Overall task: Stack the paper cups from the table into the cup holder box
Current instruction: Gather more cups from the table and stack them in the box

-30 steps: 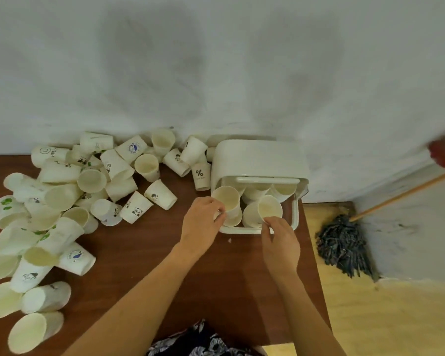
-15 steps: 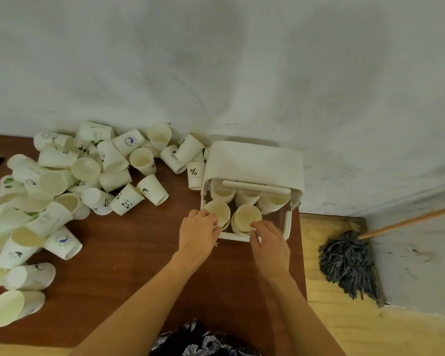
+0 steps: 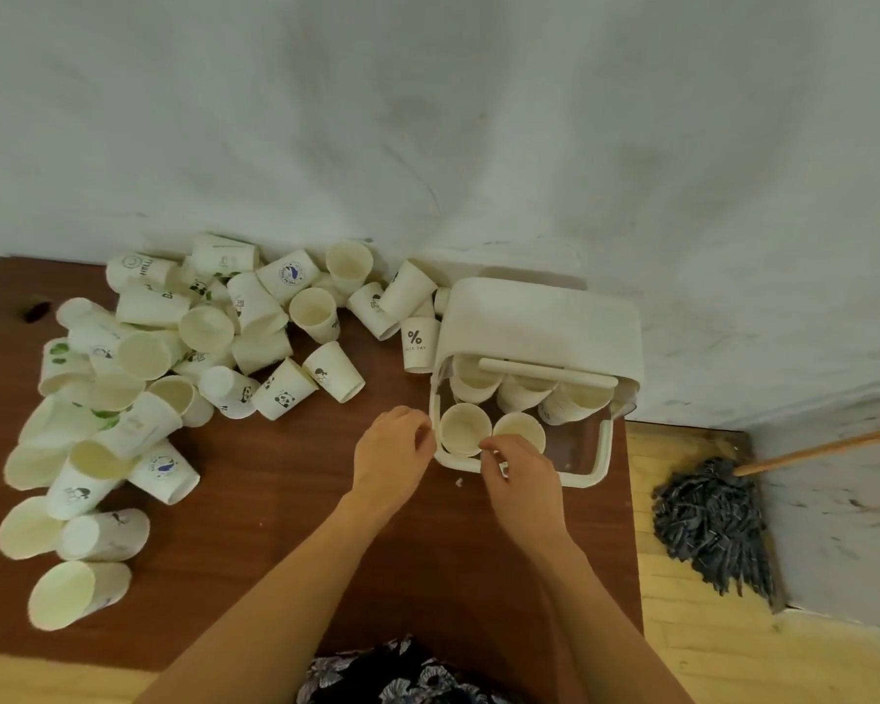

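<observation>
Brown table (image 3: 285, 525): loose cups (image 3: 204, 368), holder box (image 3: 539, 322)

The mop (image 3: 712, 525) handle runs off the right edge; prints on far paper cups (image 3: 184, 317) stay unreadable.

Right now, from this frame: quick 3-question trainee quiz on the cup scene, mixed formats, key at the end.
1. True or false: the cup holder box sits at the table's left end.
2. Multiple choice: the cup printed with a % sign is A) inside the box, B) on the table just left of the box, C) on the floor by the mop.
3. Fill in: the right hand is at the box's front rim near the front-row cup, and the left hand is just ____ of the box.

Key: 1 false; 2 B; 3 left.
</observation>
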`<state>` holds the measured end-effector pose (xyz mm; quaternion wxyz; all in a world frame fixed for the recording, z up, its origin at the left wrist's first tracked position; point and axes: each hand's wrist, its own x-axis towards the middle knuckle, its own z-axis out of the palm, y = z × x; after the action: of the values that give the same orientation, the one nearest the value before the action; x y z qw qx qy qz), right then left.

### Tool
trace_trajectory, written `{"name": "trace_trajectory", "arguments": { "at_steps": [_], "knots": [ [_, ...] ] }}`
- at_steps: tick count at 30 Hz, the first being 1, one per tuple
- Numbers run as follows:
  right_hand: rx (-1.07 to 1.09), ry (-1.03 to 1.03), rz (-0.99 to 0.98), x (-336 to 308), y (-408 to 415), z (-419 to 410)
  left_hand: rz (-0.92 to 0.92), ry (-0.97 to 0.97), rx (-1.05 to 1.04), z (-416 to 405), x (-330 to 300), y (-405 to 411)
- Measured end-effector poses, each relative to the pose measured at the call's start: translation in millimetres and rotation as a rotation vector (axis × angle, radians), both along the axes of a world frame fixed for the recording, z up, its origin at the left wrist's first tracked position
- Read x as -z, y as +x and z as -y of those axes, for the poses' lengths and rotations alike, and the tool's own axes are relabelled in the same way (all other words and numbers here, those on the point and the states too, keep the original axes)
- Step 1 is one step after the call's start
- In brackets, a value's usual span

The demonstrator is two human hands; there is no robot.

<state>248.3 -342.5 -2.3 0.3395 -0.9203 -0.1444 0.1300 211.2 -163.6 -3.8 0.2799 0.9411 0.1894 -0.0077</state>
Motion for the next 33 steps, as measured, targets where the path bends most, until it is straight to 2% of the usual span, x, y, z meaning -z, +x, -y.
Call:
{"name": "trace_trajectory", "arguments": {
  "at_steps": [7,11,16,24,33],
  "knots": [
    [-0.145,0.003,-0.120,-1,-8,-87,-0.121,0.043,-0.146,-113,4,-24],
    [-0.189,-0.080,-0.188,9,-3,-132,-0.079,0.013,-0.218,-161,13,-26],
    [-0.240,-0.201,-0.208,18,16,-186,-0.162,0.027,-0.099,-198,33,-14],
    [-0.302,-0.366,-0.094,44,42,-253,-0.253,-0.027,0.023,-229,60,-1],
    [-0.256,-0.519,-0.184,64,36,-291,-0.330,-0.062,0.093,-240,77,-15]
  ]
}}
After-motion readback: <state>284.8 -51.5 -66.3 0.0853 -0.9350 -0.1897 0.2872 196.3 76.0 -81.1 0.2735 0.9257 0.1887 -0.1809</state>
